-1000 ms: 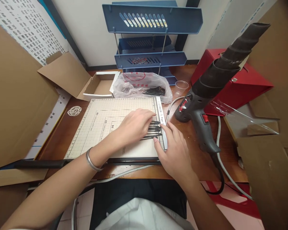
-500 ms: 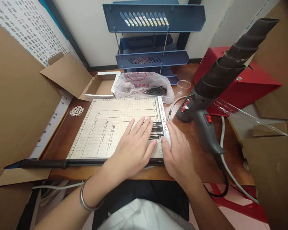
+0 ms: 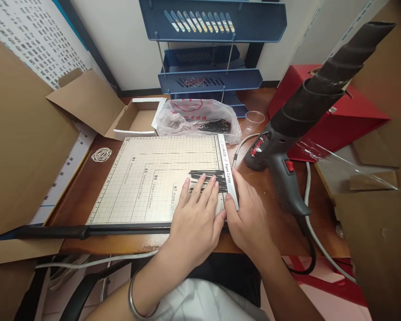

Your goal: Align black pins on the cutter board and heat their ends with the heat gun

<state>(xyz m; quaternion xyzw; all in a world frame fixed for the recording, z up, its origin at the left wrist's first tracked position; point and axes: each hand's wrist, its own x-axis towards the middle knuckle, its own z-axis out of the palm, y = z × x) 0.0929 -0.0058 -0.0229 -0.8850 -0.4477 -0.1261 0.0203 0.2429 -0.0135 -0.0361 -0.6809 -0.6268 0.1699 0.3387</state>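
Note:
Several thin black strips [image 3: 205, 173], which look like short lengths of tubing or wire, lie side by side on the cream gridded paper cutter [image 3: 143, 178]. Their right ends meet the cutter's white edge bar [image 3: 226, 162]. My left hand [image 3: 197, 216] lies flat over the strips' lower part, fingers spread, covering some of them. Against the bar's near end rests my right hand [image 3: 249, 211], thumb on the left side and fingers stretched along the right. The cutter's black handle [image 3: 53, 232] is down along the front edge.
Behind the cutter are a plastic bag [image 3: 187, 118] with more black strips, an opened cardboard box [image 3: 142, 118] and a clear cup [image 3: 254, 119]. White rubber bands [image 3: 101, 154] lie left. A heat gun [image 3: 287, 147] stands right, before a red box [image 3: 334, 98]. Blue tray shelves [image 3: 210, 82] rise behind.
My left hand has slid back towards me and slightly right, uncovering more of the strips' length. My right hand stays by the edge bar. The view has shifted slightly.

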